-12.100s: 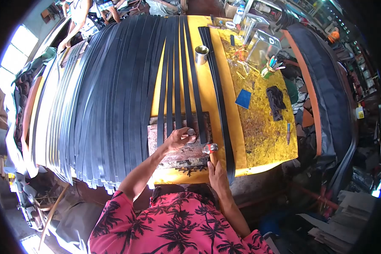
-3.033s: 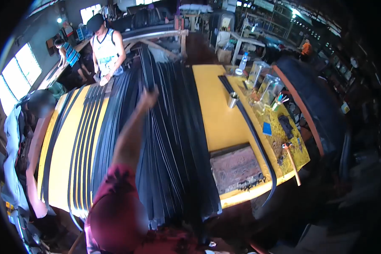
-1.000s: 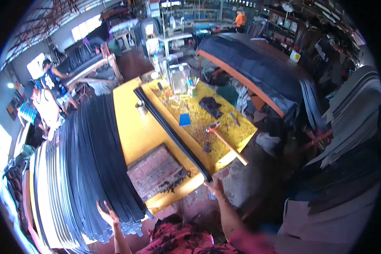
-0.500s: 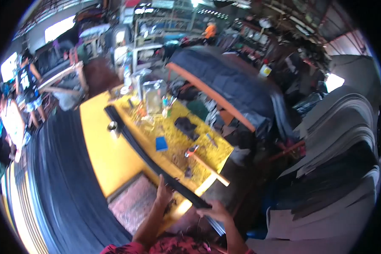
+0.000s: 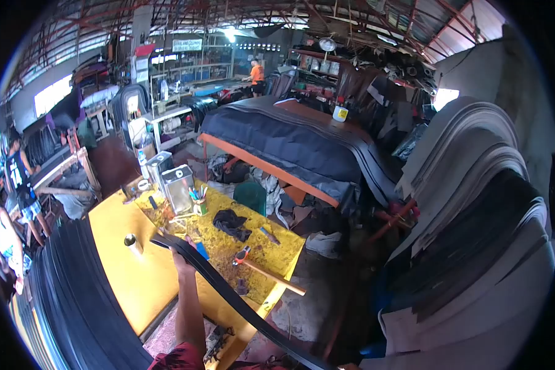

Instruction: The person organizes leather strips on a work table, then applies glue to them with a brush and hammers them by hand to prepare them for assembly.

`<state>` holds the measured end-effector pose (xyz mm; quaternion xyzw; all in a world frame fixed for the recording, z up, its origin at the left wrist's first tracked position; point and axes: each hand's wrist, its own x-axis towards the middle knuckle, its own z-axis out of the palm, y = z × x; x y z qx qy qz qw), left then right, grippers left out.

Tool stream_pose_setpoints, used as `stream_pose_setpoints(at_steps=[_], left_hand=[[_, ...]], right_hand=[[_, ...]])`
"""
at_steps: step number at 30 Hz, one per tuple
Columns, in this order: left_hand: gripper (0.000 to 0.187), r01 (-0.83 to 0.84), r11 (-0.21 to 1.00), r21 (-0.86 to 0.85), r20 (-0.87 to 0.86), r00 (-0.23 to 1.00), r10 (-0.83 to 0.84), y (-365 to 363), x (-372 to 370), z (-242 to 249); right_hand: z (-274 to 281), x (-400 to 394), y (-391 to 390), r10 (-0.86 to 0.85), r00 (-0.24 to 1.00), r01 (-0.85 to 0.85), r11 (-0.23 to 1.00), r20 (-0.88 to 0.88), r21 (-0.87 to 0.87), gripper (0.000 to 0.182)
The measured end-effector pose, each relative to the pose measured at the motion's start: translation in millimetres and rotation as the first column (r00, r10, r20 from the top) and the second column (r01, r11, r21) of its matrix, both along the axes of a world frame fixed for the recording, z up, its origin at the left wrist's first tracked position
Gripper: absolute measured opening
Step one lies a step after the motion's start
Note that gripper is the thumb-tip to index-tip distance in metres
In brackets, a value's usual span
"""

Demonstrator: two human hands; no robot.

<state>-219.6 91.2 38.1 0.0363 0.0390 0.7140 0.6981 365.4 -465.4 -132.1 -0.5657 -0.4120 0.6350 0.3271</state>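
Note:
My left hand (image 5: pixel 184 263) is closed around a bundle of long black strips (image 5: pixel 228 294), close to their far end. The strips curve over the yellow table (image 5: pixel 114 265) and down to the lower edge of the view. Only a sliver of my right hand (image 5: pixel 349 366) shows there, beside the near end of the strips; its fingers are hidden. Left of my left hand stands a metal cup (image 5: pixel 132 244). A small blue block (image 5: pixel 201 250) is partly covered by the strips. To the right lies a hammer (image 5: pixel 268 275) with a wooden handle.
On the table's far part are metal cans (image 5: pixel 179 190), a pen holder (image 5: pixel 200 205) and a black cloth (image 5: pixel 231 224). Black sheets (image 5: pixel 74 296) drape at left, grey sheets (image 5: pixel 468 246) at right. A covered bench (image 5: pixel 277 139) stands ahead. People (image 5: pixel 21 179) are at far left, another (image 5: pixel 256 75) at back.
My left hand has moved forward along the strips to their far end. My right hand has dropped to the lower edge, almost out of view. The view has tilted up.

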Motion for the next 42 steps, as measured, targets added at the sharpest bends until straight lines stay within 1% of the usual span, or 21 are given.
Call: stream_pose_setpoints(at_steps=[5, 7, 8, 11, 14, 15, 17, 19, 20, 21, 23, 25, 26, 27, 29, 31, 33, 37, 39, 41, 42], left_hand=[[0.057, 0.008, 0.998, 0.061, -0.019, 1.0, -0.007, -10, 22, 86], [0.052, 0.109, 0.964, 0.242, 0.127, 0.981, -0.143, -25, 26, 122], [0.049, 0.195, 0.916, 0.352, -0.026, 0.98, -0.198, -36, 21, 143], [0.045, 0.051, 0.964, 0.259, -0.198, 0.98, 0.002, -83, 26, 225], [0.042, -0.165, 0.93, 0.327, -0.381, 0.878, 0.29, -123, 18, 285], [0.04, -0.208, 0.904, 0.374, -0.41, 0.837, 0.362, -135, 8, 300], [0.036, -0.245, 0.92, 0.306, -0.285, 0.898, 0.335, -155, -22, 321], [0.035, -0.446, 0.812, 0.377, -0.369, 0.731, 0.574, -187, -32, 345], [0.037, -0.348, 0.824, 0.447, -0.389, 0.754, 0.529, -212, -25, 362], [0.038, -0.433, 0.682, 0.59, -0.47, 0.503, 0.726, -225, -35, 367], [0.033, -0.531, 0.612, 0.586, -0.492, 0.367, 0.789, -269, -29, 378], [0.033, -0.605, 0.595, 0.529, -0.524, 0.319, 0.79, -306, -49, 371], [0.034, -0.616, 0.462, 0.638, -0.475, 0.157, 0.866, -316, -44, 373], [0.033, -0.66, 0.426, 0.618, -0.465, 0.131, 0.876, -326, -44, 371], [0.035, -0.66, 0.421, 0.622, -0.463, 0.123, 0.878, -341, -52, 372], [0.037, -0.644, 0.416, 0.642, -0.543, 0.001, 0.84, -348, -68, 371], [0.037, -0.619, 0.407, 0.672, -0.522, -0.007, 0.853, -339, -83, 374], [0.044, -0.606, 0.507, 0.613, -0.545, 0.141, 0.827, -286, -140, 401], [0.045, -0.339, 0.664, 0.666, -0.56, 0.36, 0.746, -228, -218, 422], [0.047, -0.645, 0.648, 0.404, -0.654, 0.292, 0.698, -167, -245, 468], [0.05, -0.492, 0.783, 0.381, -0.777, 0.288, 0.559, -127, -308, 467]], right_hand=[[3, 10, 19, 0.033, 0.999, -0.033, 0.997, 0.007, 0.074, 0.02], [4, 19, 26, 0.064, 0.998, -0.065, 0.993, 0.018, 0.095, 0.021], [6, 22, 29, 0.079, 0.997, -0.082, 0.991, 0.025, 0.102, 0.022], [4, 27, 40, 0.121, 0.992, -0.125, 0.984, 0.038, 0.129, 0.024], [-5, 25, 46, 0.159, 0.986, -0.164, 0.975, 0.049, 0.149, 0.026], [-8, 25, 46, 0.172, 0.983, -0.179, 0.972, 0.057, 0.155, 0.027], [-11, 29, 56, 0.203, 0.976, -0.214, 0.962, 0.079, 0.172, 0.028], [-17, 31, 72, 0.234, 0.967, -0.25, 0.948, 0.104, 0.195, 0.03], [-17, 29, 82, 0.249, 0.961, -0.269, 0.94, 0.117, 0.208, 0.03], [-18, 26, 92, 0.264, 0.956, -0.287, 0.932, 0.129, 0.221, 0.031], [-18, 15, 110, 0.296, 0.943, -0.326, 0.914, 0.152, 0.241, 0.033], [-17, -4, 126, 0.326, 0.929, -0.363, 0.895, 0.174, 0.258, 0.034], [-16, -12, 132, 0.342, 0.921, -0.383, 0.885, 0.188, 0.264, 0.035], [-11, -24, 141, 0.359, 0.911, -0.405, 0.873, 0.204, 0.272, 0.036], [3, -55, 160, 0.396, 0.888, -0.452, 0.846, 0.233, 0.284, 0.037], [17, -92, 174, 0.425, 0.867, -0.491, 0.82, 0.261, 0.295, 0.038], [36, -132, 187, 0.435, 0.852, -0.514, 0.8, 0.292, 0.31, 0.04], [80, -212, 219, 0.418, 0.831, -0.539, 0.77, 0.367, 0.342, 0.043], [99, -256, 230, 0.415, 0.82, -0.552, 0.756, 0.394, 0.352, 0.044], [119, -301, 230, 0.418, 0.809, -0.566, 0.744, 0.413, 0.355, 0.046], [130, -321, 224, 0.423, 0.802, -0.574, 0.741, 0.421, 0.349, 0.047]])
